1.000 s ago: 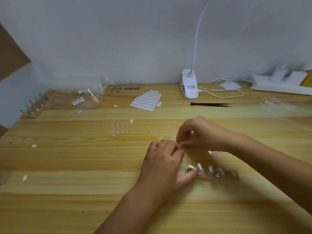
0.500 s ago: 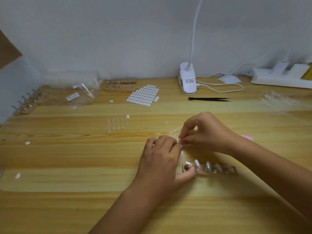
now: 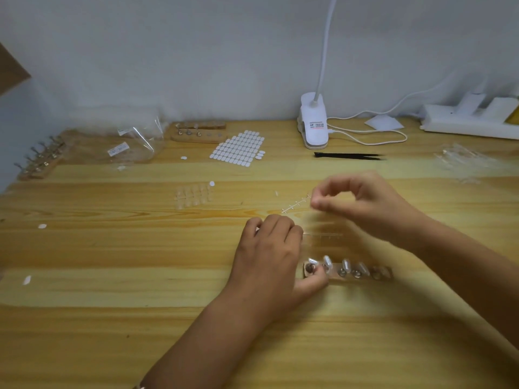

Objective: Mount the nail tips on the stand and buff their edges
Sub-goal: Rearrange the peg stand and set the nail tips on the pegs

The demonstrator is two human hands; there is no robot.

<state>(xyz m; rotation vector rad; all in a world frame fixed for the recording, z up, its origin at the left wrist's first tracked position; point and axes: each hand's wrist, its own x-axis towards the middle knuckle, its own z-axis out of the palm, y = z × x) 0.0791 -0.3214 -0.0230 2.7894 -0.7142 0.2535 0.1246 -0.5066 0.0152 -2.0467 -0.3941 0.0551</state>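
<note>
A small wooden stand (image 3: pixel 377 273) with metal pegs lies on the wooden table (image 3: pixel 112 276) and carries several clear nail tips (image 3: pixel 346 265). My left hand (image 3: pixel 269 254) rests beside it with curled fingers. Its thumb touches the stand's left end, and its fingers hold a faint clear strip (image 3: pixel 323 236) that sticks out to the right. My right hand (image 3: pixel 362 203), blurred, hovers above the table behind the stand. Its thumb and forefinger pinch a tiny clear piece. A thin white sprue (image 3: pixel 295 205) lies just left of those fingertips.
Behind are a white clip lamp (image 3: pixel 313 124) with its cable, black tweezers (image 3: pixel 348 156), a sheet of white adhesive pads (image 3: pixel 238 148) and a group of clear tips (image 3: pixel 193 195). More wooden stands (image 3: pixel 196 133) and plastic bags (image 3: pixel 132 141) lie at the back left, a power strip (image 3: pixel 471 119) at the back right.
My right hand has pulled away from my left hand, up and to the right. The left hand has stayed by the stand. The white sprue now shows fully.
</note>
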